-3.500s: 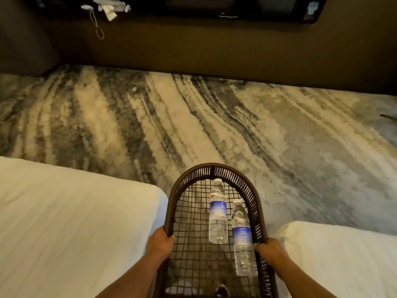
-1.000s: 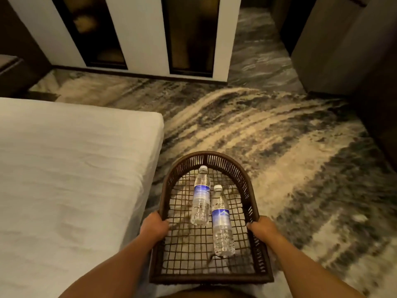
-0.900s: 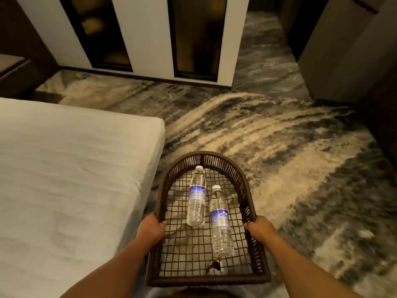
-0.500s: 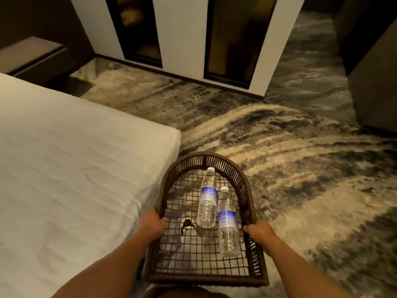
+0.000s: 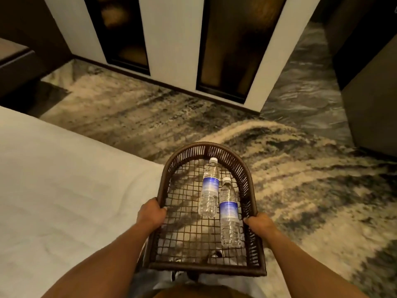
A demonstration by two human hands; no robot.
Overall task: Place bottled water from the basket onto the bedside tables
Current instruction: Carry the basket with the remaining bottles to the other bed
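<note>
Beside the bed (image 5: 64,190), over patterned carpet (image 5: 300,179): dark woven basket (image 5: 207,148) carried level in front of the body. Left hand (image 5: 151,215) curled closed on the left rim, fingers wrapped over the edge. Right hand (image 5: 258,223) closed the same way on the right rim. Two water bottles lie on the mesh floor, caps pointing away: far bottle (image 5: 209,189) and near bottle (image 5: 229,214), side by side and touching, toward the right side.

Two clear blue-labelled bottles (image 5: 209,188) (image 5: 229,214) lying side by side, touching, caps forward; brown wicker basket (image 5: 247,179).
</note>
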